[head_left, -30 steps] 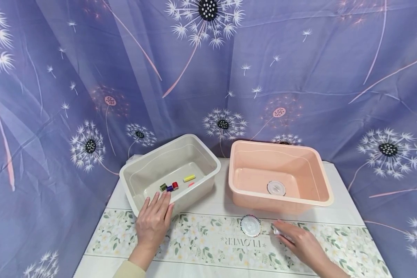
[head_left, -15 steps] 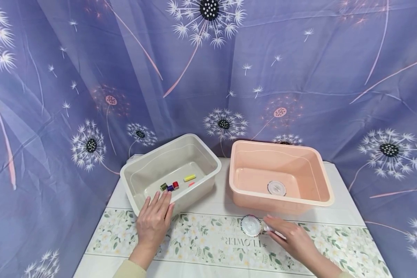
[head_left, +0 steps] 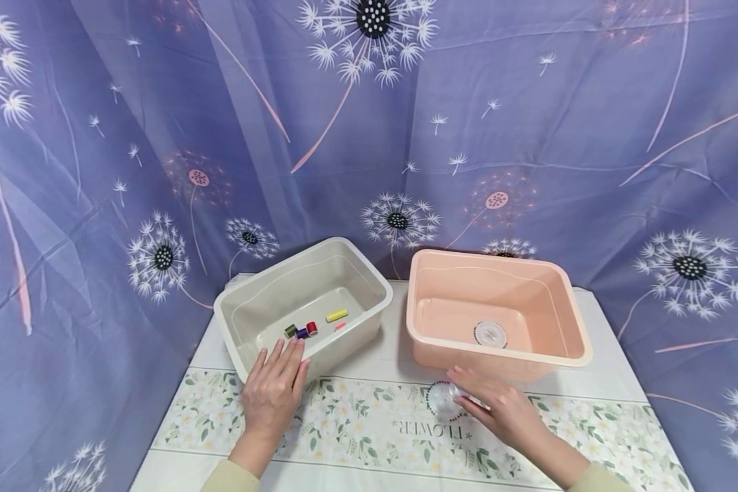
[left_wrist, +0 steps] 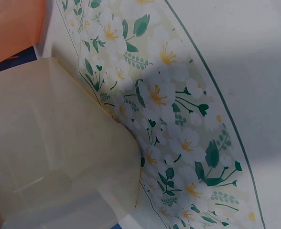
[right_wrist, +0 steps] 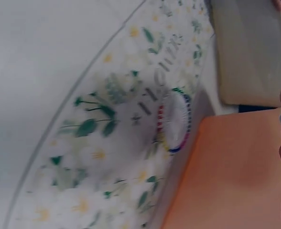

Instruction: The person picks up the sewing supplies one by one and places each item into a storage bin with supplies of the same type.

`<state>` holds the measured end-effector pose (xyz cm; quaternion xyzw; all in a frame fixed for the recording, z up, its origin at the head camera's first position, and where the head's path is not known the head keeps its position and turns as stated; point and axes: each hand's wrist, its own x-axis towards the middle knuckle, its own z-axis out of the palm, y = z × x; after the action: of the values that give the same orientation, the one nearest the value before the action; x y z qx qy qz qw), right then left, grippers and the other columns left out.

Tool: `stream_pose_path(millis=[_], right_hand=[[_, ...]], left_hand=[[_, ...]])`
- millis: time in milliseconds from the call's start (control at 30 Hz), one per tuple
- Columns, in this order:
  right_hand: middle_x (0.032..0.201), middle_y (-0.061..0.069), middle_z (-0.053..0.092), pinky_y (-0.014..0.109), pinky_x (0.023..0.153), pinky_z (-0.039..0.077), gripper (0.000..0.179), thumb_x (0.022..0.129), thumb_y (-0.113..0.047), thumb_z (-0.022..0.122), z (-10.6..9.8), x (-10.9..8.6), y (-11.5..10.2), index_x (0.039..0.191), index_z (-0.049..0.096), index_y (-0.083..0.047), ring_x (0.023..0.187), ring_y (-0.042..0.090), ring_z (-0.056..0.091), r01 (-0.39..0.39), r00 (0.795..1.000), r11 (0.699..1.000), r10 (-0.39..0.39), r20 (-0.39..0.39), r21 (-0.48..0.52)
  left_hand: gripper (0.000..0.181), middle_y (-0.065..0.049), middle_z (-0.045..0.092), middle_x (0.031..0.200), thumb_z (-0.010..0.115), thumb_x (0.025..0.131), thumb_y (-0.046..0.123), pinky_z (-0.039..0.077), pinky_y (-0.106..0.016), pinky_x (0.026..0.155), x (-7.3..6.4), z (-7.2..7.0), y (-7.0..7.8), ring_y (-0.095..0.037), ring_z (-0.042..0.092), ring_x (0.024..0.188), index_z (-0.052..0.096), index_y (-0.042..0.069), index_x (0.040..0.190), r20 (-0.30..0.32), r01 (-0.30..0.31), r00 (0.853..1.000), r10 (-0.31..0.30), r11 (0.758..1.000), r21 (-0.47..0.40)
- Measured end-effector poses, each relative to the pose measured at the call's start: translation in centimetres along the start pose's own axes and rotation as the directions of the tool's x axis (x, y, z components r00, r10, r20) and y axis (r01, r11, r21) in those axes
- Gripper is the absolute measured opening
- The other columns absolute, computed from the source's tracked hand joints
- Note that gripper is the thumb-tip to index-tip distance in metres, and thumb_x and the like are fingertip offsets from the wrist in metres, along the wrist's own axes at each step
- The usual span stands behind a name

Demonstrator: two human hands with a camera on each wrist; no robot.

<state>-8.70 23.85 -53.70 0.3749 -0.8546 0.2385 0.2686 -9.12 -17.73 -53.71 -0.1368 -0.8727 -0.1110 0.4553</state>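
1. Nearest, in front of the two hands, the pale surface (head_left: pixel 369 475) offers open room for drawing the forearms back.

2. The hands are well apart. The left hand (head_left: pixel 270 396) rests, fingers extended, over the near rim of the grey bin (head_left: pixel 350 346); heavy leaning there could tip or drag it.

3. The right hand (head_left: pixel 504 410) pinches a small white thing (head_left: pixel 457 391) at its fingertips; I cannot tell exactly what it is. A slack pinch could drop it, and it might roll.

4. A pin wheel (head_left: pixel 441 404) lies on the surface, partly hidden by the right fingertips; a low sweep might knock it aside.

5. Just beyond the right hand stands the peach bin (head_left: pixel 467 359); moving forward without enough lift could bump its front wall.

6. Past the left fingertips, coloured spools (head_left: pixel 311 329) lie inside the grey bin; fingers pushed deeper could scatter them.

7. Farthest from both hands, the curtain (head_left: pixel 320 205) hangs close behind both bins, leaving little room to shove them back.
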Motion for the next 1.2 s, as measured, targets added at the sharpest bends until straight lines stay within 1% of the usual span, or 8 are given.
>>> stream_pose_path(millis=[67, 167, 400, 533, 633, 800, 1033, 1200], right_hand=[[0.125, 0.007, 0.079, 0.026, 0.107, 0.053, 0.047, 0.111, -0.046, 0.055, -0.1, 0.8, -0.1, 0.130, 0.078, -0.010, 0.107, 0.031, 0.078, 0.020, 1.000, 1.000, -0.020, -0.012, 0.002], [0.126, 0.009, 0.078, 0.026, 0.111, 0.050, 0.046, 0.110, -0.045, 0.056, -0.3, 2.1, -0.4, 0.132, 0.077, -0.010, 0.110, 0.031, 0.077, 0.043, 0.999, 0.999, -0.043, -0.010, 0.006], [0.126, 0.012, 0.077, 0.041, 0.096, 0.060, 0.047, 0.112, -0.044, 0.053, -0.7, 5.0, -0.9, 0.130, 0.077, -0.007, 0.110, 0.032, 0.078, 0.087, 0.996, 0.996, -0.088, 0.011, 0.030], [0.126, 0.011, 0.078, 0.043, 0.093, 0.062, 0.045, 0.113, -0.039, 0.054, -1.0, 6.7, -0.8, 0.131, 0.076, -0.004, 0.110, 0.031, 0.078, 0.126, 0.992, 0.989, -0.128, 0.019, 0.078], [0.127, 0.010, 0.078, 0.043, 0.094, 0.062, 0.042, 0.111, -0.036, 0.058, -1.2, 8.0, -0.6, 0.130, 0.076, -0.003, 0.111, 0.031, 0.077, 0.147, 0.988, 0.985, -0.150, 0.029, 0.087], [0.125, 0.011, 0.078, 0.044, 0.093, 0.062, 0.036, 0.103, -0.030, 0.072, -1.4, 10.1, -0.5, 0.128, 0.077, -0.004, 0.111, 0.031, 0.077, 0.178, 0.983, 0.980, -0.181, 0.024, 0.087], [0.131, 0.012, 0.075, 0.046, 0.098, 0.060, 0.040, 0.105, -0.031, 0.069, -1.4, 12.7, -0.4, 0.133, 0.074, -0.003, 0.117, 0.031, 0.075, 0.206, 0.976, 0.973, -0.212, 0.050, 0.105], [0.133, 0.012, 0.074, 0.047, 0.098, 0.061, 0.040, 0.103, -0.026, 0.072, -1.2, 14.3, -0.1, 0.134, 0.073, -0.002, 0.115, 0.033, 0.075, 0.258, 0.964, 0.962, -0.262, 0.034, 0.091]], left_hand=[[0.040, -0.014, 0.079, 0.119, 0.059, 0.109, 0.035, 0.057, -0.059, 0.100, 0.0, 0.0, 0.0, -0.038, 0.077, 0.110, 0.077, 0.006, 0.130, -0.001, 0.000, 1.000, 0.000, 1.000, 0.000], [0.040, -0.015, 0.079, 0.118, 0.059, 0.109, 0.035, 0.057, -0.059, 0.100, 0.0, 0.0, 0.0, -0.038, 0.077, 0.110, 0.077, 0.006, 0.130, -0.005, 0.000, 1.000, 0.000, 1.000, -0.002], [0.040, -0.014, 0.080, 0.118, 0.059, 0.109, 0.035, 0.056, -0.059, 0.100, -0.1, 0.2, 0.0, -0.038, 0.077, 0.111, 0.077, 0.007, 0.130, -0.008, -0.001, 1.000, 0.001, 1.000, -0.005], [0.040, -0.014, 0.080, 0.117, 0.059, 0.109, 0.035, 0.056, -0.059, 0.100, -0.1, 0.2, 0.0, -0.038, 0.077, 0.110, 0.077, 0.007, 0.130, -0.008, -0.003, 1.000, 0.003, 1.000, -0.005], [0.040, -0.014, 0.080, 0.118, 0.059, 0.109, 0.035, 0.056, -0.059, 0.100, -0.1, 0.2, -0.1, -0.038, 0.077, 0.110, 0.077, 0.007, 0.130, -0.011, -0.004, 1.000, 0.004, 1.000, -0.002], [0.039, -0.014, 0.080, 0.117, 0.059, 0.109, 0.035, 0.057, -0.058, 0.100, 0.0, 0.2, -0.1, -0.038, 0.077, 0.110, 0.077, 0.007, 0.130, -0.021, -0.009, 1.000, 0.009, 1.000, 0.003], [0.038, -0.013, 0.080, 0.117, 0.060, 0.108, 0.034, 0.057, -0.058, 0.099, 0.0, 0.2, -0.1, -0.037, 0.077, 0.109, 0.078, 0.007, 0.130, -0.033, -0.013, 0.999, 0.013, 1.000, 0.001], [0.038, -0.013, 0.080, 0.117, 0.060, 0.108, 0.034, 0.057, -0.058, 0.099, 0.0, 0.2, -0.1, -0.037, 0.077, 0.109, 0.078, 0.007, 0.130, -0.034, -0.014, 0.999, 0.014, 1.000, 0.001]])
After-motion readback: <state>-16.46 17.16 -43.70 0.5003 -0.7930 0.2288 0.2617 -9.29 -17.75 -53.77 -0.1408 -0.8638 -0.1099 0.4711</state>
